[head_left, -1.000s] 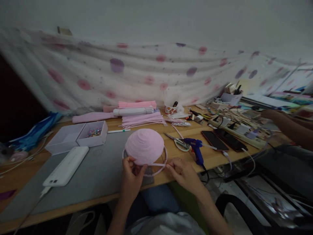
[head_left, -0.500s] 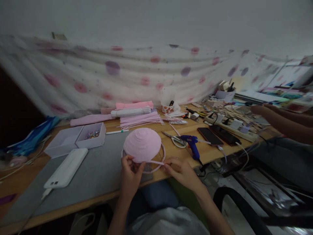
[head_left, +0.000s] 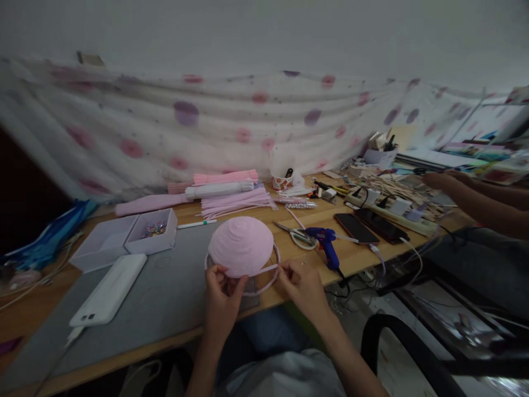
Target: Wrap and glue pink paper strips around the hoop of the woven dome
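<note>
A pale pink dome (head_left: 241, 245), wound in rings from a fuzzy strip, rests tilted in front of me. My left hand (head_left: 224, 298) grips its lower near edge, thumb and fingers closed around the rim. From that edge a pink chenille strip (head_left: 263, 270) runs out to the right. My right hand (head_left: 305, 289) pinches the strip's far part between thumb and fingertips. A longer loop of pink strip (head_left: 278, 253) curves around behind and below the dome. Parts of the rim are hidden by my left fingers.
A blue glue gun (head_left: 326, 242) and scissors (head_left: 301, 237) lie right of the dome. Bundled chenille stems (head_left: 231, 201) lie behind it. Leftward are a white power bank (head_left: 109, 289) and a bead box (head_left: 152, 231). Another person's arm (head_left: 479, 196) reaches in beyond two phones (head_left: 356, 227).
My right hand has shifted slightly upward, and the strip between my hands now slants up to the right. My left hand keeps its hold on the dome. The view has shifted slightly.
</note>
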Tool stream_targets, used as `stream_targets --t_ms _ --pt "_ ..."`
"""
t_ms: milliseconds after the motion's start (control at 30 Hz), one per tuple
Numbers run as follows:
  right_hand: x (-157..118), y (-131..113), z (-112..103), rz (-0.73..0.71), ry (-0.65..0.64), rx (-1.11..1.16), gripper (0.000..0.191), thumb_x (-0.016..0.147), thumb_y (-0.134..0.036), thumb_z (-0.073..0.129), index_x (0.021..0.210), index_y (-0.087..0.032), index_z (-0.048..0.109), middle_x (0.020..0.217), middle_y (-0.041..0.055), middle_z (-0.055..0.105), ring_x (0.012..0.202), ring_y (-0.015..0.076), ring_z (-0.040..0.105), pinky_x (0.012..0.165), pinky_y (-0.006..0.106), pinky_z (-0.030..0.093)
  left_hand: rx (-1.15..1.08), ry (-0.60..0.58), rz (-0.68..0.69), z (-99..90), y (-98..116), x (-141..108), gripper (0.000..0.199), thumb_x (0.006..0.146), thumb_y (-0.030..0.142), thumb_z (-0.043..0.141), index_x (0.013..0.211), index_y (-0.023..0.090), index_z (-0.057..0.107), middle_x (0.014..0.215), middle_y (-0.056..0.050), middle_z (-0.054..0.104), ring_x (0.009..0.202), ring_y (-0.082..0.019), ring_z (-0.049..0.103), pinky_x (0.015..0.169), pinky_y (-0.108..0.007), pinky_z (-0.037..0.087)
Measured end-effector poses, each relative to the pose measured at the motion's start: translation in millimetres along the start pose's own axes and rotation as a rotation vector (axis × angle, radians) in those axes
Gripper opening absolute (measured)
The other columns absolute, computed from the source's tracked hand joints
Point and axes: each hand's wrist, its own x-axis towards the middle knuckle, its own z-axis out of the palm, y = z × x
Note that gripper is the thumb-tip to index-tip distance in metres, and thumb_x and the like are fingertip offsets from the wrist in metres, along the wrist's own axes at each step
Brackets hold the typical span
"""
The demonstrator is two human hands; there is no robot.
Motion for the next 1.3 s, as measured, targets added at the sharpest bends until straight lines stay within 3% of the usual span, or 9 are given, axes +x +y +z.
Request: stream_targets --t_ms 400,567,633,733,800,867,1033,1167,1300 --pt "28 6 5 0.035 0.234 0.035 0.02 0.09 -0.035 0.054 0.084 -0.021 0.067 0.073 0.0033 0.068 0.067 0.0181 0.061 0.064 0.029 0.045 -0.051 0.085 0.019 26.6 26 33 0.045 0.069 0.035 0.075 0.096 0.024 0.041 0.067 0.006 0.059 0.062 -0.012 0.06 0.061 -0.024 0.049" --pt "16 45 -22 0.292 0.556 -0.128 0.031 0.086 -0.049 0.06 0.074 -0.021 0.055 0.059 -0.0035 0.048 0.053 0.0151 0.044 0.051 0.027 0.034 -0.013 0.152 -0.008 44.2 24 46 0.046 0.064 0.034 0.077 0.092 0.023 0.042 0.062 0.007 0.058 0.055 -0.013 0.058 0.054 -0.023 0.047" --pt "13 66 -36 0.43 0.646 -0.242 0.042 0.076 -0.059 0.066 0.08 -0.02 0.054 0.068 -0.0002 0.053 0.06 0.0182 0.049 0.056 0.03 0.037 -0.005 0.133 -0.012 47.5 17 44 0.047 0.064 0.035 0.076 0.092 0.024 0.041 0.063 0.007 0.058 0.055 -0.013 0.059 0.053 -0.024 0.048" --pt "21 91 -50 0.404 0.427 -0.289 0.05 0.073 -0.064 0.064 0.089 -0.016 0.061 0.083 0.0111 0.064 0.076 0.0267 0.057 0.067 0.037 0.042 0.067 0.074 0.001 49.0 6 38 0.047 0.065 0.036 0.076 0.092 0.024 0.039 0.065 0.007 0.058 0.056 -0.014 0.06 0.053 -0.025 0.049" --pt "29 100 -55 0.351 0.251 -0.266 0.044 0.079 -0.06 0.057 0.081 -0.017 0.065 0.077 0.0115 0.067 0.075 0.0277 0.059 0.068 0.037 0.042 0.144 0.054 0.01 49.5 2 34 0.046 0.067 0.038 0.075 0.094 0.024 0.04 0.067 0.006 0.058 0.058 -0.015 0.061 0.055 -0.026 0.05" --pt "31 103 -60 0.345 0.188 -0.245 0.043 0.081 -0.059 0.054 0.073 -0.019 0.066 0.068 0.0094 0.067 0.069 0.0267 0.06 0.066 0.036 0.043 0.196 0.073 0.013 50.6 3 32 0.044 0.07 0.04 0.073 0.094 0.024 0.041 0.068 0.005 0.057 0.059 -0.016 0.061 0.057 -0.028 0.05" --pt "19 100 -77 0.438 0.261 -0.177 0.047 0.081 -0.062 0.052 0.072 -0.018 0.069 0.063 0.0089 0.07 0.063 0.0262 0.063 0.059 0.035 0.047 0.434 0.127 -0.023 50.3 19 28 0.041 0.072 0.049 0.069 0.094 0.024 0.045 0.075 0.001 0.064 0.063 -0.021 0.066 0.056 -0.03 0.05" --pt "20 96 -87 0.628 0.358 0.193 0.044 0.07 -0.062 0.067 0.072 -0.018 0.068 0.07 0.0081 0.072 0.052 0.021 0.062 0.051 0.033 0.05 0.667 0.091 -0.003 43.7 26 28 0.037 0.076 0.055 0.062 0.094 0.024 0.051 0.084 -0.005 0.072 0.072 -0.026 0.07 0.058 -0.033 0.05" --pt "29 93 -90 0.759 0.37 0.505 0.043 0.06 -0.056 0.08 0.073 -0.017 0.067 0.067 0.005 0.071 0.038 0.0121 0.051 0.034 0.024 0.037 0.865 0.096 0.131 38.0 19 30 0.036 0.081 0.055 0.057 0.097 0.022 0.055 0.082 -0.007 0.072 0.071 -0.027 0.069 0.06 -0.036 0.049"
